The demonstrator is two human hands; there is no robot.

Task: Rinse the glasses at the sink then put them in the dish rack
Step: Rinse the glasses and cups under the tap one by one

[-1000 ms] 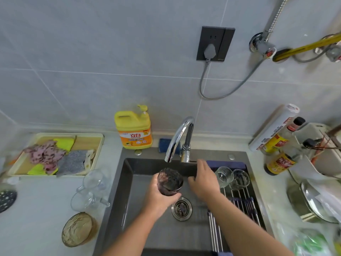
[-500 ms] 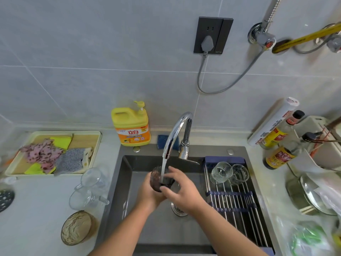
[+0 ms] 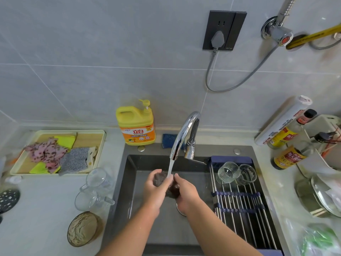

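From the head view, one dark ribbed tumbler (image 3: 160, 180) sits over the dark grey sink (image 3: 132, 183), under the water falling from the single chrome curved faucet (image 3: 184, 133). The left hand (image 3: 154, 190) and right hand (image 3: 187, 194) both curl their fingers round it. It lies tilted, its long axis running from upper left to lower right; which end is the mouth I cannot tell. Two clear ribbed glasses (image 3: 228, 170) stand at the far end of the roll-up steel dish rack (image 3: 239, 202). Two clear glass mugs (image 3: 97, 180) wait on the left counter near one brown patterned bowl (image 3: 83, 228).
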